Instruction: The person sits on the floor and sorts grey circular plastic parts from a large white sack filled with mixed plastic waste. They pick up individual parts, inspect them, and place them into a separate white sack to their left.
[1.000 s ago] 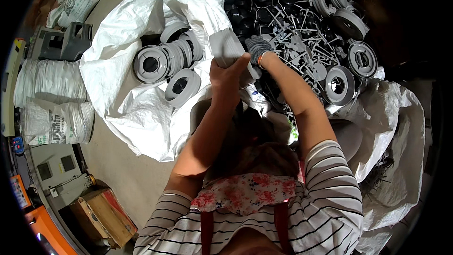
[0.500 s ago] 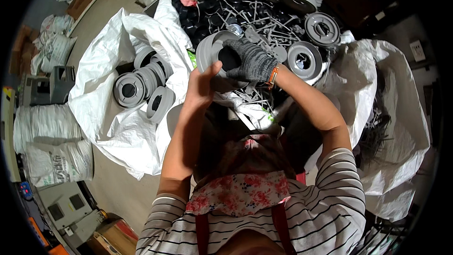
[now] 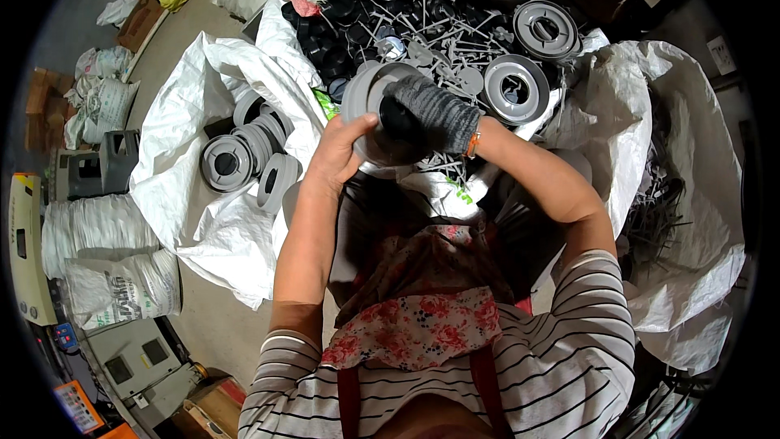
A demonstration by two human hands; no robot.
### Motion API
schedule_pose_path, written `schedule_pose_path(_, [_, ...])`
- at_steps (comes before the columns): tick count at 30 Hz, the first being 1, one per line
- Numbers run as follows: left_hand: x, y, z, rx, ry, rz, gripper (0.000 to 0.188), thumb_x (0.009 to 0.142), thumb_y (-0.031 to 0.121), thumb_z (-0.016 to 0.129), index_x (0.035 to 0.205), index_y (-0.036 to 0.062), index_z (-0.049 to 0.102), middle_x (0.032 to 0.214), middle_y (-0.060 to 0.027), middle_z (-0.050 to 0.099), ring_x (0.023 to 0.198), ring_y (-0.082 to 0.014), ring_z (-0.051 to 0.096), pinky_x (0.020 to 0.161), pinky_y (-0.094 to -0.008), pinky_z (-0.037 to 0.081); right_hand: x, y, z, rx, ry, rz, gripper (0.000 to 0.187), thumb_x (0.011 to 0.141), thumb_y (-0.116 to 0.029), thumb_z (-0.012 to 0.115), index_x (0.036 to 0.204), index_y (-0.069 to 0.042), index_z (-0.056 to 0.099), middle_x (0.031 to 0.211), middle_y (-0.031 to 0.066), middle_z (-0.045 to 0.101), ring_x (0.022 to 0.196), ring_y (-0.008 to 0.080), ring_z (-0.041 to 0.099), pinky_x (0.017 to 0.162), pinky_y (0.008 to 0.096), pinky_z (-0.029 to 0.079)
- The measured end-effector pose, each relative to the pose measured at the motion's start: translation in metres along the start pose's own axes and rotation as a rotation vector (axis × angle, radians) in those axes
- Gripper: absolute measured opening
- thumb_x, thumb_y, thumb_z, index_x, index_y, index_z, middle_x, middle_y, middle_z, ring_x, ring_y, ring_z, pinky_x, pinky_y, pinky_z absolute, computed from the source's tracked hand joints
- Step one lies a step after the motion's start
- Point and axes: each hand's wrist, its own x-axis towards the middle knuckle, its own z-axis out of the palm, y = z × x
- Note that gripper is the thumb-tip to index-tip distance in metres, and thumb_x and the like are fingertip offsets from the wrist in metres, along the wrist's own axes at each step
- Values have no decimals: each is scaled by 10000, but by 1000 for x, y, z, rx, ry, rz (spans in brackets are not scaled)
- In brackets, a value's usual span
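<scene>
My bare left hand (image 3: 335, 153) grips the rim of a round grey plastic housing (image 3: 357, 102), thumb on the near side. The housing is tilted on its side in front of me. My right hand (image 3: 443, 116), in a grey knit glove, is closed on a black round cap (image 3: 400, 120) at the housing's open face. I cannot tell whether the cap is seated in it. Behind my hands lies a heap of black caps (image 3: 333, 57) and grey sprue sticks (image 3: 455, 49). Loose grey housings (image 3: 516, 89) rest on the heap's right side.
At left, an open white woven sack (image 3: 195, 219) holds several grey housings (image 3: 227, 164), some with black centres. Another white sack (image 3: 699, 276) at right contains grey sprue scraps (image 3: 654, 211). Filled bags (image 3: 122, 284) and a grey machine cabinet (image 3: 134, 358) stand at far left.
The view has shifted a little. The housing is turned slightly, and my gloved hand with the black cap has tilted downward against its open face. My left hand keeps its grip.
</scene>
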Motion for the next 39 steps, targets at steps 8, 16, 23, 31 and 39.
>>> schedule_pose_path(8, [6,-14,20,197,84,148,231,775,50,665,992,9,597,887,-29,626,786,-117,595,726,-251,482,1,-6,-14,440,24,447,535,658,-436,746,884,30,614,852,165,640,750,308,620,679,404,488])
schedule_pose_path(16, [3,-14,9,391,108,209,176,789,74,649,952,29,601,831,-15,618,726,-102,573,668,-235,456,-8,3,11,580,207,430,737,724,-717,560,835,9,620,695,111,586,569,218,602,501,351,487])
schedule_pose_path(23, [-1,-13,6,396,99,219,276,785,142,683,1012,17,585,857,-20,605,732,-101,550,682,-243,442,-2,-7,10,703,99,428,658,799,-564,608,1070,34,580,946,183,649,799,273,623,725,342,500])
schedule_pose_path(31, [-10,25,-10,932,1027,730,1011,740,270,760,1424,-73,99,1403,-239,304,1234,-273,394,1031,-318,310,-12,25,-20,-198,-56,672,695,810,-499,559,1193,74,473,927,259,639,894,374,631,793,434,491])
schedule_pose_path(39, [0,-2,-9,417,474,376,817,803,178,697,1397,-93,206,1429,-252,290,1301,-292,341,1062,-328,277,-60,111,26,-119,-103,932,914,695,-210,679,1372,111,156,1086,315,573,986,389,602,819,421,494])
